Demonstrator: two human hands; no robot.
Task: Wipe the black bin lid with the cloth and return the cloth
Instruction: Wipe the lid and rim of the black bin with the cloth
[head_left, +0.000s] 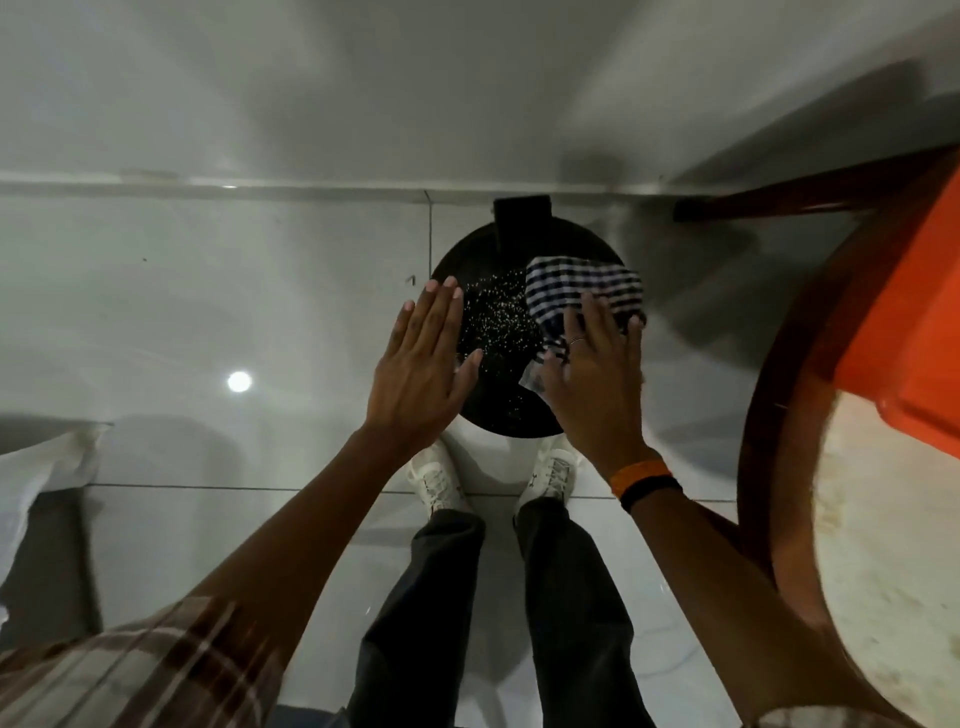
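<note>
The right hand is pressing the striped cloth, fingers flat, onto the right side of the black bin lid. The left hand is lying over the lid's left edge (fingers straight, holding nothing).

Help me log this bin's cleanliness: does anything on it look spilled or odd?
Yes. Small pale specks are scattered across the middle of the black lid, between the flat left hand and the striped cloth under the right hand. Whether they are grains or droplets cannot be told.

Likely home: glossy white floor tiles, black bin lid near wall, round wood-rimmed table.
</note>
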